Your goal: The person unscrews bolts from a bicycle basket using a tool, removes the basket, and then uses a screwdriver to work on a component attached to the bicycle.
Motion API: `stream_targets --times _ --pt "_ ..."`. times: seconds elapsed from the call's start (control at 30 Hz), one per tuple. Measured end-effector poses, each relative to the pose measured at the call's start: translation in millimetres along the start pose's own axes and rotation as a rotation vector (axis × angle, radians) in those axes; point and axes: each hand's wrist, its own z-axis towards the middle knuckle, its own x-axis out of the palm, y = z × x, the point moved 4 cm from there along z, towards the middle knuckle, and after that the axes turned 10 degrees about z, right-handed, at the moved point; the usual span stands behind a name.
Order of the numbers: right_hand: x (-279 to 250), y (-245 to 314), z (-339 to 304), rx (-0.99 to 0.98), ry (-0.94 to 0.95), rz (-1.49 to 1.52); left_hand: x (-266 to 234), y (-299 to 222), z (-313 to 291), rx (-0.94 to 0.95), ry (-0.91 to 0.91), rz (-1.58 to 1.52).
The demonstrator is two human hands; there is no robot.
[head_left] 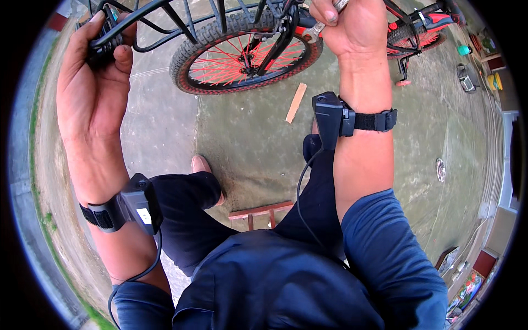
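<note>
Red spokes catch my eye first, fanned inside the knobbly black tyre of a wheel (247, 63) that stands at the top of the head view, just ahead of the person's feet. Above it, to the left, the black tubes of a basket (132, 21) cross the view. The left hand (92, 91) is up at the end of that basket, palm showing, its thumb and fingers clamped on a black part (104, 47) – I can't tell what kind. The right hand (357, 30) is raised on the other side of the wheel, fingers curled tight around a silver wrench (313, 33). The wrench's head points down and left, close by the fork (278, 44); whether it touches anything there I can't tell.

Each forearm wears a black box on a strap, with a cable running off it. Farther right stands a second red-spoked wheel (421, 41), also near the top. On the grey-green floor (258, 132), well below the right hand, lies a flat strip (296, 103) of pale wood – tilted, near the tyre. A reddish-brown stool (261, 210) shows between the person's dark-trousered legs.
</note>
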Motion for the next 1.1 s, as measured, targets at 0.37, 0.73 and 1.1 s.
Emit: stream_targets --times 0.37,0.73,1.1 --pt "2.9 3.2 -2.1 0.008 -0.003 0.054 8.6 -4.5 1.2 0.060 -0.089 0.059" --pt "2.1 -1.5 -0.9 -0.022 -0.019 0.022 -3.6 -0.4 12.2 0.106 -0.084 0.106" --pt "-1.2 -9.6 -3.3 -0.005 -0.058 -0.060 -10.1 6.2 14.3 0.095 -0.038 0.087"
